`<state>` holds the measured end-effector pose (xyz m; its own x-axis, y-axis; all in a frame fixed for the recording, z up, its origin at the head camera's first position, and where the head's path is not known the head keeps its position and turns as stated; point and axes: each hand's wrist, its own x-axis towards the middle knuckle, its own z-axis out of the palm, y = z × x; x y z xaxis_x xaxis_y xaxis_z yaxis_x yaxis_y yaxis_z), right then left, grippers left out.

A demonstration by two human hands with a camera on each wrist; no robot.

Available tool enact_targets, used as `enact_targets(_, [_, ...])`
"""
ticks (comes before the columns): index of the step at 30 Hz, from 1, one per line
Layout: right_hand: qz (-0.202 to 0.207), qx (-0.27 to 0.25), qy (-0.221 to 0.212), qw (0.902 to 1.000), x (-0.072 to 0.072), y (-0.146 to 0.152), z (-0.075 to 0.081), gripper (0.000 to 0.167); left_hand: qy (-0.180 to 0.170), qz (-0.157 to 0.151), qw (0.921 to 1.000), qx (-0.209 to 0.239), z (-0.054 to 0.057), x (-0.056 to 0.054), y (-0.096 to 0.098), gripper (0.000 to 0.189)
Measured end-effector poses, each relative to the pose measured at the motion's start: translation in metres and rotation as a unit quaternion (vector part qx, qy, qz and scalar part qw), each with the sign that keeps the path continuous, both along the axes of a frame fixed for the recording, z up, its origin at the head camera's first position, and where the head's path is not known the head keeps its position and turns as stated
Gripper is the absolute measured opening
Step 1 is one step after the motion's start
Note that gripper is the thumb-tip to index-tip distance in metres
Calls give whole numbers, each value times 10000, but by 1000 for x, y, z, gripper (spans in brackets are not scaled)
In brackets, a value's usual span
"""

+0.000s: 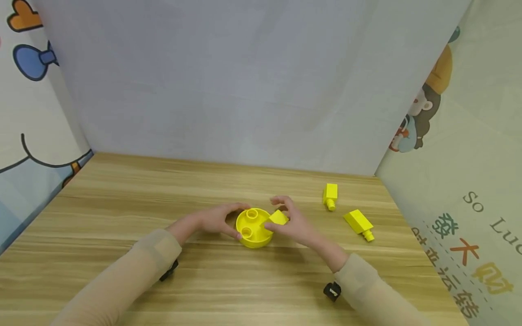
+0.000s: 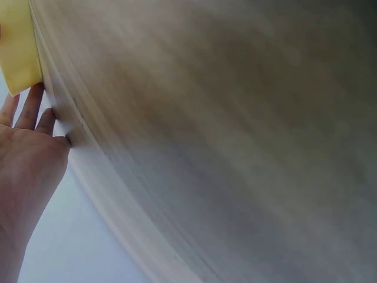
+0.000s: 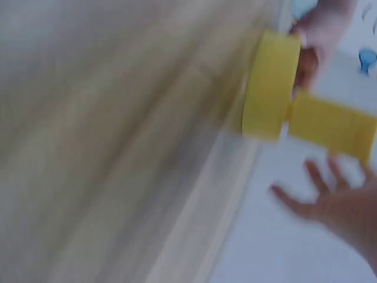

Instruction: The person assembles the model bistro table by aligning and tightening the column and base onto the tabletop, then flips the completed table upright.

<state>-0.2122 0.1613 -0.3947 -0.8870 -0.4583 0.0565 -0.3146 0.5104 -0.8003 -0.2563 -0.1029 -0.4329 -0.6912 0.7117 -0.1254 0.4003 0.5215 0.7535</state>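
A round yellow base (image 1: 256,243) with raised ring sockets inside stands on the table. My left hand (image 1: 214,220) holds its left side, thumb at the near rim and fingers at the far rim. My right hand (image 1: 295,225) grips a yellow block (image 1: 278,218) over the base's right part, the thumb against the block. In the right wrist view, the block (image 3: 333,124) juts from the open side of the base (image 3: 271,88), its narrow end meeting it. Whether that end sits in a socket is hidden. Several fingers there are spread beside the block.
Two more yellow blocks with narrow threaded-looking ends, one farther back (image 1: 331,194) and one nearer (image 1: 359,222), lie to the right of my right hand. The wooden table (image 1: 163,185) meets a pale cloth backdrop (image 1: 228,90) behind and printed cloths at both sides.
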Motion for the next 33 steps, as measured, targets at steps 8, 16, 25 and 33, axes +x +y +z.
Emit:
enact_targets(8, [2074,-138,-50,9782,-22,28,5,61,-99,46,9999,-37,1,0,-1,88])
enact_targets(16, [1391,-247,-120,9899,-18,22,-4,43,-81,-33,10000,-11,1,-1,-1,86])
enact_targets(25, [-242,-459,-97,9986,1,-1,-8,38,-48,-45,9999,79,-1,-2,0,86])
enact_targets(33, [-1325,-599,-44,9894,10,-23,-14,36,-83,-41,9999,92,-1,-1,0,86])
